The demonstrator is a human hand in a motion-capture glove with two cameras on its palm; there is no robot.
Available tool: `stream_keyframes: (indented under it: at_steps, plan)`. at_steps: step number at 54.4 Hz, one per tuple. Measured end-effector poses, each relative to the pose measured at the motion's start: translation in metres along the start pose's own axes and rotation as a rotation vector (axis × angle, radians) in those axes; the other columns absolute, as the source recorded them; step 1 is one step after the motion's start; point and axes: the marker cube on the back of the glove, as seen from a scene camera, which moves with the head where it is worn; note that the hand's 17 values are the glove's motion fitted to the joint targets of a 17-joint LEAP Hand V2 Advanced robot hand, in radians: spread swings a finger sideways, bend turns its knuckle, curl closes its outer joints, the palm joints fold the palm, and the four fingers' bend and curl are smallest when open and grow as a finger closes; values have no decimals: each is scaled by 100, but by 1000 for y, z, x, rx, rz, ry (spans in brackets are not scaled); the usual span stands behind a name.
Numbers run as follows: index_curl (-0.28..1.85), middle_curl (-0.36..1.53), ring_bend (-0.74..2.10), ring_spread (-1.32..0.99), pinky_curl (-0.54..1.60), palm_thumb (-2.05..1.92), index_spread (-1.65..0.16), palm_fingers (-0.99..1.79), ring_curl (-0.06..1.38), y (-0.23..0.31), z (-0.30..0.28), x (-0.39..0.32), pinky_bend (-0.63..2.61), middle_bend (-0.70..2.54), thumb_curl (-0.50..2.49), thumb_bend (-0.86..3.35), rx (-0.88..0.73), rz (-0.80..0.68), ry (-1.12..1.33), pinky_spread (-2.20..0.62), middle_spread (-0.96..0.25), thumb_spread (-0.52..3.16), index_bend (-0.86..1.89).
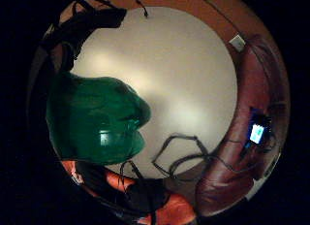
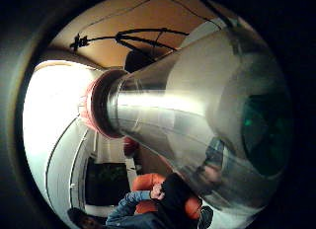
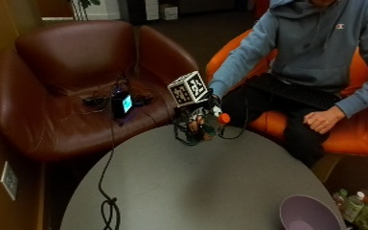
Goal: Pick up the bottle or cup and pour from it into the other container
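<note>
In the outside view my gloved right hand [image 3: 195,123] is low over the far edge of the round grey table [image 3: 190,187] and grips a silver metal bottle. Its red cap [image 3: 224,118] sticks out sideways toward the person's lap, so the bottle lies tilted. The thumb side palm view is filled by the bottle's shiny body [image 2: 197,115], narrowing to the red cap [image 2: 91,110]. A green translucent shape [image 1: 97,120] sits close against the palm above the table [image 1: 184,79]; I cannot tell whether it is a cup or part of the bottle. A purple bowl [image 3: 306,213] stands at the table's near right edge.
A black cable [image 3: 109,203] runs across the table's left side from a small lit device [image 3: 121,104] on the brown leather armchair [image 3: 69,62]. The person sits in an orange chair [image 3: 353,129], bare hand [image 3: 323,119] resting on a thigh. Several small bottles [image 3: 361,203] stand on the floor beside the table.
</note>
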Motion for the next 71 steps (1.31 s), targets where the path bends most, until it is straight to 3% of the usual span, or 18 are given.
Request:
stream_keyframes:
  at_steps: [37, 71]
  plan:
    - [26, 49, 36, -23, 38, 99, -25, 103, 40, 10, -17, -82, 27, 23, 70, -3, -55, 52, 256, -17, -13, 48, 10]
    - [25, 50, 35, -24, 37, 99, -25, 103, 40, -16, 31, -167, 27, 22, 70, -3, -61, 51, 206, -17, -13, 48, 10]
